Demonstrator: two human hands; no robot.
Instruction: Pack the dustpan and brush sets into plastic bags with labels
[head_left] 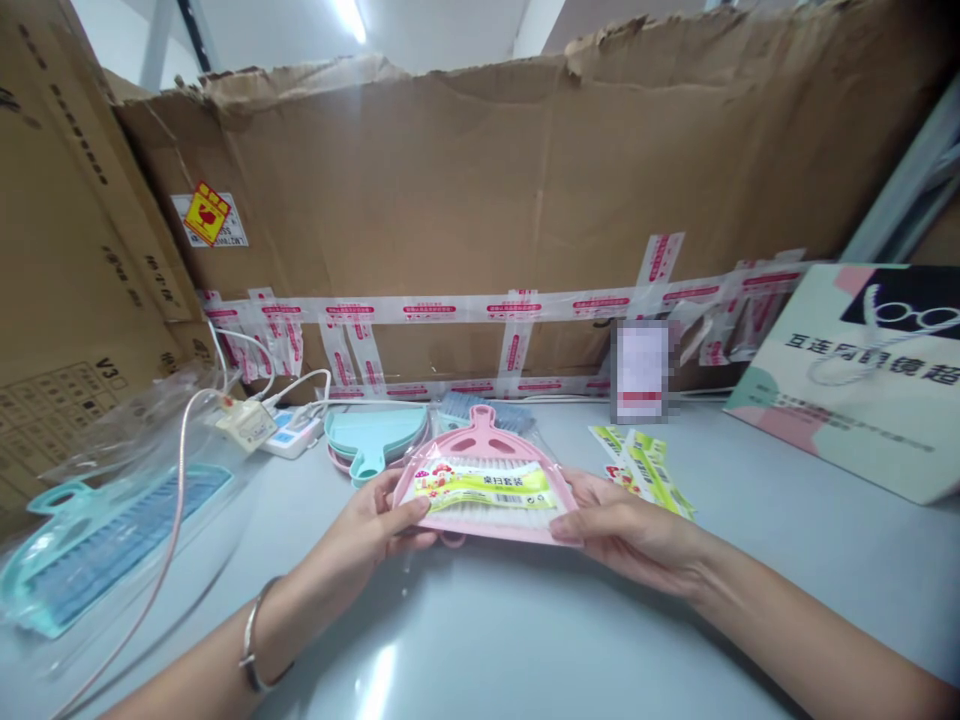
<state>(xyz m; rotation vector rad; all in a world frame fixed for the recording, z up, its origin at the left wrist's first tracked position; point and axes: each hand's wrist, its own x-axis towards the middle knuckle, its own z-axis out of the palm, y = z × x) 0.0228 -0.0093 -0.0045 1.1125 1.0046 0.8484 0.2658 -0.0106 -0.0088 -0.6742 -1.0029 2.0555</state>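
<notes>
Between my two hands is a pink dustpan and brush set [480,440] in a clear plastic bag, its handle pointing away from me. A yellow-green printed label [487,486] lies across its white bristles. My left hand [386,515] grips the left corner, thumb on top near the label's end. My right hand [622,525] pinches the right corner, thumb over the front edge. Behind the set, partly hidden, lies a blue brush [491,410]. Stacked dustpans, a turquoise one [379,435] on top, sit just beyond my left hand.
Loose printed labels [649,470] lie beyond my right hand. A bagged turquoise dustpan set [120,545] is at the left, crossed by a white cable [180,500]. A power strip [292,432] stands behind. A large cardboard box [465,190] closes off the back; a printed box [847,390] stands right.
</notes>
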